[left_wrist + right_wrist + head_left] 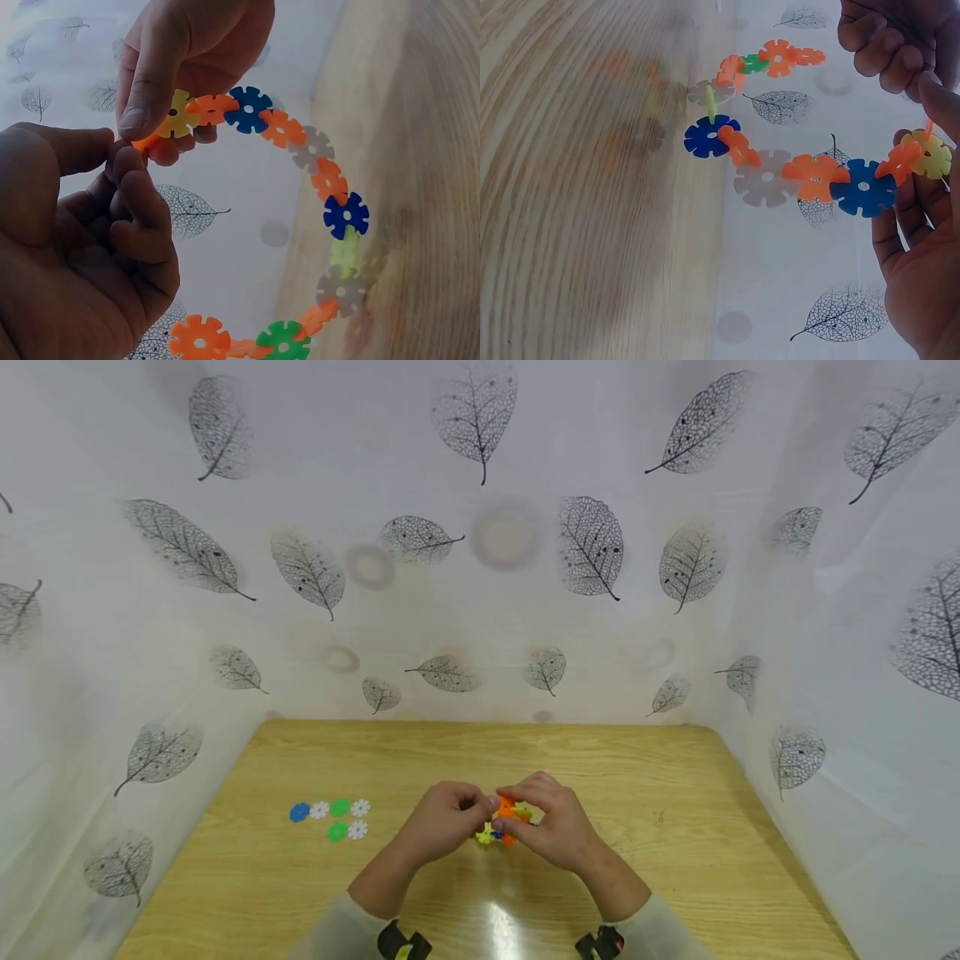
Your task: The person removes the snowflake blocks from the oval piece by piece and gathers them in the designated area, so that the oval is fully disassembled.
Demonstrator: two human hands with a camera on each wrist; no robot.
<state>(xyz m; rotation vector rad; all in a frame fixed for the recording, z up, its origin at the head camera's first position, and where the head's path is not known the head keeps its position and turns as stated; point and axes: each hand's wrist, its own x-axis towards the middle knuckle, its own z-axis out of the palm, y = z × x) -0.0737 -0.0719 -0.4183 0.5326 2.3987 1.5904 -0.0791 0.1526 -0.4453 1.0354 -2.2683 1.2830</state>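
A chain of notched plastic snowflake discs in orange, blue, grey, yellow and green curves between my hands and out over the table. My right hand grips one end, its thumb and fingers around a yellow disc and an orange disc. My left hand meets it there, thumb and forefinger pinched together at that orange disc, which the fingertips mostly hide. The rest of the chain hangs in an arc, with an orange disc near its other end.
Loose discs lie flat on the wooden table left of my hands: a blue disc, green discs and white discs in two short rows. A pale leaf-print curtain encloses the table's back and sides.
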